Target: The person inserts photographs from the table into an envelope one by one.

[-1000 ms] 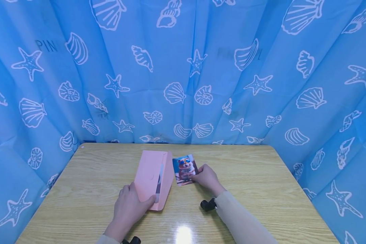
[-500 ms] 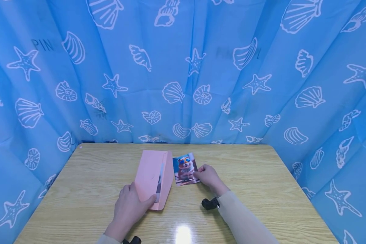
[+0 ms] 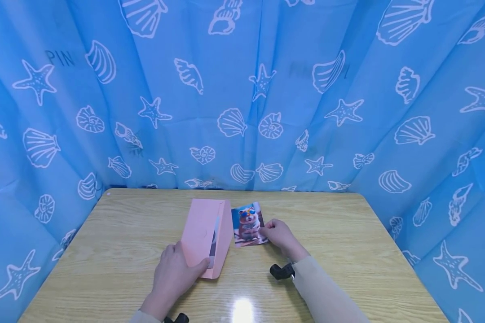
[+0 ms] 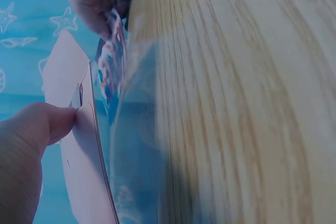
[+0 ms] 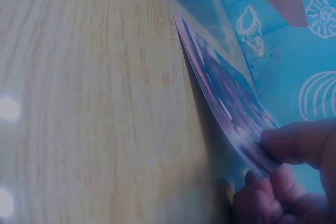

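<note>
A pink envelope (image 3: 198, 229) with its flap unfolded to the right lies tilted in front of my left hand (image 3: 174, 269). That hand grips its lower end, the thumb on top beside the opening, where part of a picture card (image 3: 213, 246) shows inside. In the left wrist view the thumb presses the envelope (image 4: 79, 145) near its opening. My right hand (image 3: 282, 237) pinches the right edge of a photo card (image 3: 247, 224) showing a hamster in sunglasses. The right wrist view has the card (image 5: 226, 93) slanting up from the wooden surface, thumb above and fingers beneath.
Both hands work over a wooden table (image 3: 327, 242). A blue curtain (image 3: 287, 148) printed with white shells and starfish hangs along its back and sides. A bright light reflection (image 3: 242, 309) shows on the table near the front.
My right hand has shifted slightly right along the photo card, now pinching nearer its edge. The left hand keeps its hold on the envelope, and the whole head view has shifted a little.
</note>
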The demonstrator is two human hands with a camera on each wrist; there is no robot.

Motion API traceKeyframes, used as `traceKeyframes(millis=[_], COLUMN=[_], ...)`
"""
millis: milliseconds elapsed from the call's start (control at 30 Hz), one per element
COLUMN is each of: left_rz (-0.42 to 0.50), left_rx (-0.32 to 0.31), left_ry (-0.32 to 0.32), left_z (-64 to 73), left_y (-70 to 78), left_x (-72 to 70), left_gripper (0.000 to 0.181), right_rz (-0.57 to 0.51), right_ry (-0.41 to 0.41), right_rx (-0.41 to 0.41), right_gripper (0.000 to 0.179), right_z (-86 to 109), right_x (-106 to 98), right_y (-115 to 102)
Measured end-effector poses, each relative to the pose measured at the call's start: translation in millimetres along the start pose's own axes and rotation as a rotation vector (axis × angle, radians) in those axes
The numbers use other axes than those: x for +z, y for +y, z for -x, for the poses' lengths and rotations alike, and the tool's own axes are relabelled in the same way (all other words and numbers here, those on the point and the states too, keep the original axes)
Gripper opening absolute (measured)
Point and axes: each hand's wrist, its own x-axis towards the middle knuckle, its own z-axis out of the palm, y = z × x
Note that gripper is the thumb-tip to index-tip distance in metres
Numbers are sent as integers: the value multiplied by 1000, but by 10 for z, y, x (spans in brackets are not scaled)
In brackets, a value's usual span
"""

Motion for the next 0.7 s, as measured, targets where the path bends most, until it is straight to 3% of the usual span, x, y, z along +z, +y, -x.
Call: traceKeyframes(millis=[433,700], left_rz=[1,1], left_rx=[-18,-18], left_ry=[-6,10], left_z=[8,-5], left_y=[13,-2], left_x=[2,-50], left_gripper=[112,110], right_rz=[-6,-137], right_ry=[10,36], right_rx=[-1,-14], right_gripper=[16,19], right_z=[2,-33], right_x=[-30,-89], right_y=[-6,30])
